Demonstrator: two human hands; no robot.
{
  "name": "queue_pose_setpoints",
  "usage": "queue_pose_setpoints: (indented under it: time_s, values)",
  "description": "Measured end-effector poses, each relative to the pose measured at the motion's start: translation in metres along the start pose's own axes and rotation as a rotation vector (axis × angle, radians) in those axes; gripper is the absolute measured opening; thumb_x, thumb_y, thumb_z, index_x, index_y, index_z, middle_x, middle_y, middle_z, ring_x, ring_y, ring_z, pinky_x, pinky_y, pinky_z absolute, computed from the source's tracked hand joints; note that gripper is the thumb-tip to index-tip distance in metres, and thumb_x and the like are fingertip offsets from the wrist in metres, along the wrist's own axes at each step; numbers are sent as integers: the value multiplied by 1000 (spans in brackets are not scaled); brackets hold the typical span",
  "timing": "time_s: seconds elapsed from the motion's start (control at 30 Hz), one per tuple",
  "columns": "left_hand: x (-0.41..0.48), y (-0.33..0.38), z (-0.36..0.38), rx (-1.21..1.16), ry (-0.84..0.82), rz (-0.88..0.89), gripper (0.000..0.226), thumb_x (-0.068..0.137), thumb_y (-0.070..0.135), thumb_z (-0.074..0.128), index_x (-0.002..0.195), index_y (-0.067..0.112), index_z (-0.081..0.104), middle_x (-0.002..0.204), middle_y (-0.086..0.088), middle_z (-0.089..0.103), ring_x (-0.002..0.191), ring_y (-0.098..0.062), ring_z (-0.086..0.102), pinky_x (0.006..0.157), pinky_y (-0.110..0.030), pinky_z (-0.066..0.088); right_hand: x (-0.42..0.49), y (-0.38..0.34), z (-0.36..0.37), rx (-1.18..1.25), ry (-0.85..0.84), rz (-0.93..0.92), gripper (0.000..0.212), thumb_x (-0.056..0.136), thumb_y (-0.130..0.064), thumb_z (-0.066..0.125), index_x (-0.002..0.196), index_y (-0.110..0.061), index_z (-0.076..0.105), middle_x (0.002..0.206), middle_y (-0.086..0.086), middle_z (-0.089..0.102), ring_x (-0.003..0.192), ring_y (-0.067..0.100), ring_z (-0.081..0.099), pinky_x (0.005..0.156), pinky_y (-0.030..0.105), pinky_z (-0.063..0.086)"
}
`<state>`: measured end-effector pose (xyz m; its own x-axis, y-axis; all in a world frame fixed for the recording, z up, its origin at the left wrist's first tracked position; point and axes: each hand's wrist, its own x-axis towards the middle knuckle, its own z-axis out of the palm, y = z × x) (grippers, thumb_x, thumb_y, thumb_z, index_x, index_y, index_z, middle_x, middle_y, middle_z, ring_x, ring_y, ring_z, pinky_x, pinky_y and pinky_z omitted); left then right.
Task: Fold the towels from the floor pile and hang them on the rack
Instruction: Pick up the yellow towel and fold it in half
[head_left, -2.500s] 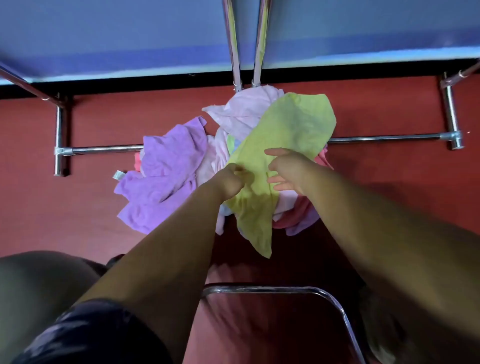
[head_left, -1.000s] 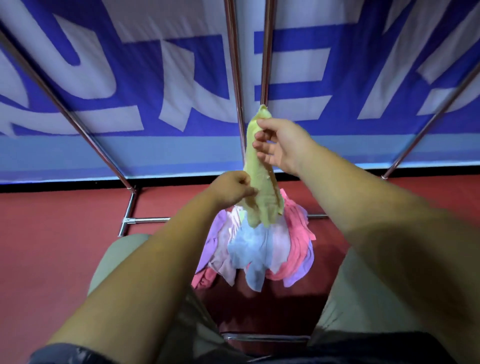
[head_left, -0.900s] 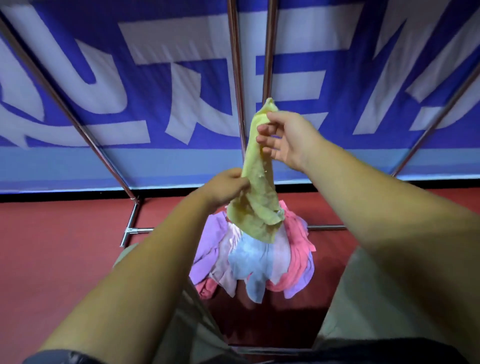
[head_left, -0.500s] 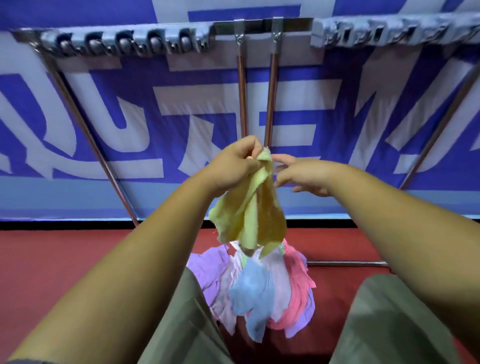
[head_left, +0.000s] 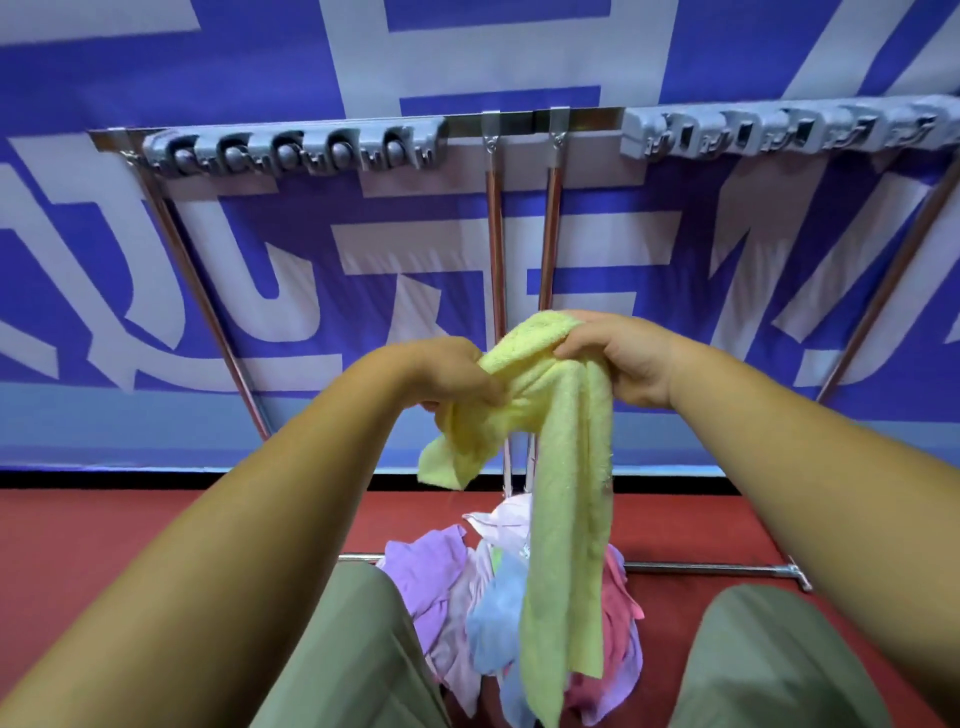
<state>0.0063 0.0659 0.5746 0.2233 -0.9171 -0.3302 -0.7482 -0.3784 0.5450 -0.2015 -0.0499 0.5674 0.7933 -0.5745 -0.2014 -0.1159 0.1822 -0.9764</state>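
Held towel (head_left: 566, 467) in mid-air with left grip (head_left: 452, 374) and right grip (head_left: 618, 358), both clenched on it, 1 end dangling over pile (head_left: 441, 587) on floor (head_left: 104, 545), before rack (head_left: 519, 122).

This looks like a hall or studio space. A metal rack (head_left: 495, 234) with 2 grey clip strips (head_left: 291, 150) stands on a red floor (head_left: 104, 535). Just behind the rack hangs a large blue-and-white lettered banner (head_left: 249, 270), and a towel pile (head_left: 426, 577) lies at its foot.
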Motion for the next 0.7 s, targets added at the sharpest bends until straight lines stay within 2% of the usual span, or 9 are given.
queue_pose_setpoints:
  time_s: [0.1, 0.2, 0.3, 0.37, 0.43, 0.5, 0.57, 0.63, 0.7]
  values:
    - [-1, -10, -3, -313, 58, 103, 31, 87, 27, 83, 113, 13, 74, 101, -4, 82, 93, -25, 79, 78, -40, 62, 0, -2, -3, 73, -37, 10, 30, 95, -6, 59, 116, -18, 78, 110, 11, 77, 100, 25, 74, 92, 41, 61]
    - [-4, -4, -10, -674, 117, 228, 28, 92, 0, 75, 117, 11, 68, 93, -2, 78, 84, -19, 77, 62, -29, 58, 4, 0, -8, 88, -20, 52, 18, 95, -11, 64, 103, -15, 80, 106, 11, 78, 95, 23, 76, 83, 37, 63]
    - [-2, 8, -15, -826, 59, 357, 36, 93, -9, 70, 125, 6, 66, 103, -8, 77, 96, -23, 76, 75, -31, 61, 6, 1, -8, -10, -50, 78, 18, 96, -9, 64, 105, -16, 78, 105, 8, 78, 91, 19, 76, 84, 32, 61]
    - [0, 19, -15, -839, 40, 410, 40, 93, -11, 70, 130, 0, 63, 110, -15, 74, 101, -28, 74, 82, -35, 62, 5, 0, -5, -31, -60, 72, 19, 96, -7, 63, 106, -15, 76, 100, 7, 78, 86, 18, 76, 76, 29, 61]
    - [4, 26, -16, -815, 83, 434, 44, 90, -12, 71, 131, -1, 63, 112, -17, 73, 102, -28, 73, 83, -37, 62, 3, -2, -3, 16, -75, 36, 20, 95, -8, 64, 110, -13, 75, 105, 10, 78, 92, 21, 76, 83, 33, 61]
    - [9, 31, -20, -708, 148, 447, 46, 82, -9, 74, 124, 10, 70, 113, -13, 76, 104, -27, 73, 87, -41, 61, 4, -8, -4, 79, -68, -20, 24, 91, -15, 68, 113, -11, 77, 110, 10, 78, 101, 23, 75, 93, 37, 58]
    - [11, 33, -24, -592, 182, 426, 49, 75, -4, 69, 116, 21, 74, 114, -10, 78, 107, -29, 74, 93, -49, 62, 5, -17, -6, 113, -24, -68, 22, 92, -20, 70, 107, -9, 81, 103, 10, 78, 99, 24, 74, 95, 39, 56]
    - [14, 33, -25, -526, 184, 403, 49, 74, -2, 67, 112, 27, 76, 113, -7, 79, 109, -31, 75, 97, -55, 62, 5, -24, -7, 67, 12, -108, 23, 98, -23, 69, 111, -9, 81, 95, 9, 76, 97, 24, 71, 95, 42, 56]
    - [13, 35, -24, -493, 172, 417, 46, 75, 1, 70, 111, 29, 76, 112, -5, 79, 110, -32, 74, 98, -54, 61, 3, -30, -8, 3, 29, -126, 26, 98, -30, 70, 116, -12, 80, 94, 6, 76, 97, 23, 71, 97, 44, 55]
